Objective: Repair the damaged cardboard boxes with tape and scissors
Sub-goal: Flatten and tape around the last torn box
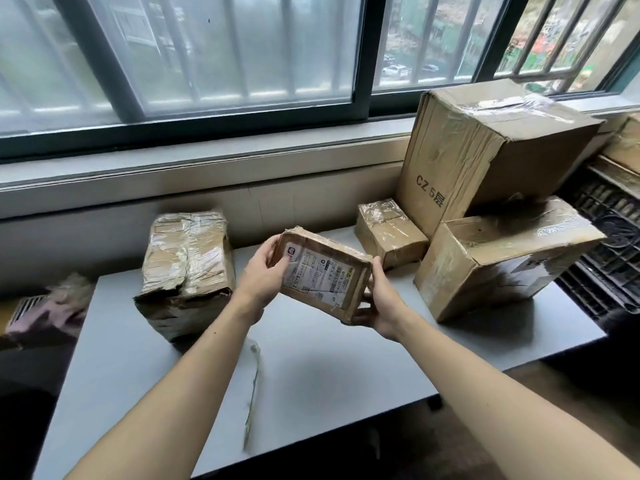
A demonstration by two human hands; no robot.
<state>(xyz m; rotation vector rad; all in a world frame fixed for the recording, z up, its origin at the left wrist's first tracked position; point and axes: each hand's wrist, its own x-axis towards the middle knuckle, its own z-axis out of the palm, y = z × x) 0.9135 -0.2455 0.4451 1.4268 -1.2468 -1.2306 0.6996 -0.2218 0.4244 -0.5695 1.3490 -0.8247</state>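
Nearest the camera, two bare forearms reach out over the pale surface [311,375], and between them a thin, crumpled strip of tape [254,393] lies flat on it, running away from the near edge. Just beyond, both hands hold a small flat box [322,275] up in the air above the surface, tilted so its labelled face (a white shipping label with barcodes) looks back at the person. The left hand [265,275] clasps the box's upper left end, thumb curled over the label corner and fingers wrapped behind. The right hand [377,299] grips the lower right end, thumb along the side edge and fingers underneath, so the box sits squarely between the two hands. To the left of the left hand, a crushed box [187,271] heavily wrapped in clear tape rests on the surface, its near lower corner caved in. To the right of the right hand stands a medium box [502,258], tilted and with a dark smudge across its top. Behind the held box, near the wall, sits a little taped box [389,232], touching a tall box [485,150] printed "CZ 5" that stands against the window sill [207,161]. Farthest off are the barred window panes [242,46].
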